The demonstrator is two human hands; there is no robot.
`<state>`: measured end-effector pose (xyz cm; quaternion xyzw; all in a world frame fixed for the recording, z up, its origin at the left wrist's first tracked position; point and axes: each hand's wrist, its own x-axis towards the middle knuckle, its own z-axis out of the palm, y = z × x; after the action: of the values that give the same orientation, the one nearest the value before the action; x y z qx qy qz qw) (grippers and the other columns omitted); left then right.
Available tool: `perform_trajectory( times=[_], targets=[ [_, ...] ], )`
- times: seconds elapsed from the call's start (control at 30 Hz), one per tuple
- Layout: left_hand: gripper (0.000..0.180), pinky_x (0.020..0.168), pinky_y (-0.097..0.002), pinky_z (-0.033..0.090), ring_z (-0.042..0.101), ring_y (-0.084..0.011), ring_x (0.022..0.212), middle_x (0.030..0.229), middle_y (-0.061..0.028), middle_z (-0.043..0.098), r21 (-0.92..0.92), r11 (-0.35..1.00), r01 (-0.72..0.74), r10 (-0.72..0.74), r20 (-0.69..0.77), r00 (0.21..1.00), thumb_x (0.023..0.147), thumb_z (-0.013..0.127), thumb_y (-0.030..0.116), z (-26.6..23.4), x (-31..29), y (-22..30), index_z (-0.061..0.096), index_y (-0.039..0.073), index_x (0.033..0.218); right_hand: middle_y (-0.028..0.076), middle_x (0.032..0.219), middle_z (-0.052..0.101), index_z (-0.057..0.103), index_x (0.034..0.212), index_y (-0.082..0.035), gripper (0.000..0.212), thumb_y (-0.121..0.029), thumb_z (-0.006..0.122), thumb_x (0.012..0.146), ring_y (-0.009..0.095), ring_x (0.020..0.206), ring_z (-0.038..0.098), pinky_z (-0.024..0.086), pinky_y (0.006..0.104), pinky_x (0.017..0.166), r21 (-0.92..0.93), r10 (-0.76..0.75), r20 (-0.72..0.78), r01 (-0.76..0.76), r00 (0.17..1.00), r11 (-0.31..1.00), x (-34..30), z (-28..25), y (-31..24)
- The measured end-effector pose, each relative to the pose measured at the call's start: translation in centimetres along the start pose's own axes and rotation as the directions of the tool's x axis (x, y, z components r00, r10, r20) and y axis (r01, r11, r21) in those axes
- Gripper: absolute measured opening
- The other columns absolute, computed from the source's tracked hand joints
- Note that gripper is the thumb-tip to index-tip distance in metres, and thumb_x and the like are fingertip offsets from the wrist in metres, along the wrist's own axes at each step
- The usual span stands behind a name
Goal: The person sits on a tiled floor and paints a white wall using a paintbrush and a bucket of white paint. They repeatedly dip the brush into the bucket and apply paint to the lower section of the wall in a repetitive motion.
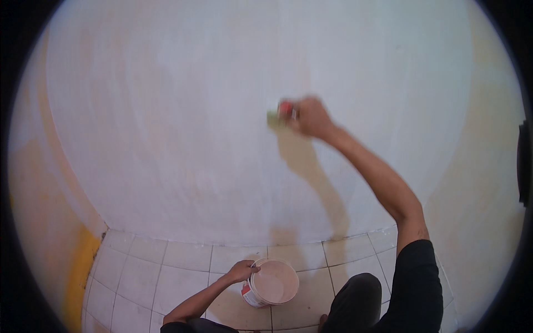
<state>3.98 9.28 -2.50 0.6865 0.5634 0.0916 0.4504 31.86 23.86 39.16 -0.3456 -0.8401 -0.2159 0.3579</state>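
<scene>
My right hand [312,117] is raised against the wall [183,122], its fingers wrapped round a paintbrush [286,110]. The brush has a red part near the hand and a greenish end touching or very close to the wall; motion blurs both hand and tool. Low down, my left hand [242,271] grips the rim of a white plastic bucket [271,283] with a red patch on its side. Pale, whitish paint shows inside the bucket, which is tipped slightly so its mouth faces me. The fingers inside the rim are partly hidden.
Pale floor tiles [183,255] meet the wall's foot. The left side wall [39,183] is yellowish, with a bright yellow strip near the floor. A dark object [523,164] stands at the far right edge. My bent knee [358,299] is right of the bucket.
</scene>
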Motion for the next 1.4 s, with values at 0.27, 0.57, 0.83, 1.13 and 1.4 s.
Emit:
perform_trajectory(
  times=[0.27, 0.57, 0.83, 1.13, 1.4],
  targets=[
    [0.037, 0.073, -0.0361, 0.05, 0.066, -0.0221, 0.075, 0.082, -0.0132, 0.068, -0.041, 0.996, -0.073, 0.074, 0.028, 0.997, 0.091, 0.06, 0.036, -0.2, 0.0, 1.5, 0.069, 0.001, 0.099, 0.01, 0.088, 0.071, 0.069, 0.1, -0.009, 0.017, -0.012, 0.065, 0.084, 0.028, 0.068, 0.068, 0.055, 0.0363, 0.057, -0.484, -0.44, -0.464, 0.196, 0.769, 0.853, 6.6, -6.4, 1.2],
    [0.036, 0.074, -0.0364, 0.05, 0.066, -0.0235, 0.076, 0.085, -0.0139, 0.069, -0.008, 0.995, -0.103, 0.103, 0.015, 0.995, 0.091, 0.06, 0.035, -0.3, -0.1, 2.9, 0.069, 0.002, 0.1, 0.015, 0.102, 0.065, 0.059, 0.099, 0.0, 0.021, -0.011, 0.061, 0.081, 0.027, 0.086, 0.068, 0.057, 0.0373, 0.075, 0.031, -0.339, 0.247, 0.342, 0.908, 0.939, -24.3, 13.8, -5.1],
    [0.035, 0.075, -0.0377, 0.049, 0.066, -0.0257, 0.08, 0.085, -0.0147, 0.069, -0.022, 0.999, -0.027, 0.027, 0.011, 1.0, 0.09, 0.061, 0.036, 0.1, 0.6, 0.6, 0.069, 0.002, 0.096, 0.012, 0.069, 0.064, 0.065, 0.085, -0.016, 0.007, -0.023, 0.062, 0.085, 0.035, 0.063, 0.063, 0.049, 0.0464, 0.053, 0.188, -0.084, -0.121, 0.106, 0.989, 0.976, -12.6, 7.9, 0.9],
    [0.038, 0.076, -0.0386, 0.049, 0.065, -0.0275, 0.082, 0.084, -0.0147, 0.068, 0.005, 0.996, -0.087, 0.088, -0.068, 0.994, 0.088, 0.062, 0.04, 0.6, 0.8, 1.1, 0.068, 0.003, 0.096, 0.008, 0.09, 0.072, 0.07, 0.096, 0.002, 0.013, -0.001, 0.072, 0.083, 0.009, 0.069, 0.065, 0.052, 0.0229, 0.059, 0.259, 0.092, -0.373, 0.008, 0.923, 0.966, -8.7, -6.4, -4.0],
    [0.05, 0.081, -0.046, 0.048, 0.064, -0.0352, 0.092, 0.093, -0.021, 0.067, 0.075, 0.976, -0.205, 0.217, -0.231, 0.949, 0.089, 0.056, 0.052, 1.4, 0.8, -0.5, 0.067, 0.004, 0.098, 0.012, 0.064, 0.067, 0.069, 0.083, 0.003, 0.023, -0.019, 0.076, 0.079, 0.02, 0.053, 0.062, 0.048, 0.03, 0.052, 0.421, 0.188, 0.601, -0.507, 0.777, 0.752, -24.5, 5.7, -11.3]
  ],
)
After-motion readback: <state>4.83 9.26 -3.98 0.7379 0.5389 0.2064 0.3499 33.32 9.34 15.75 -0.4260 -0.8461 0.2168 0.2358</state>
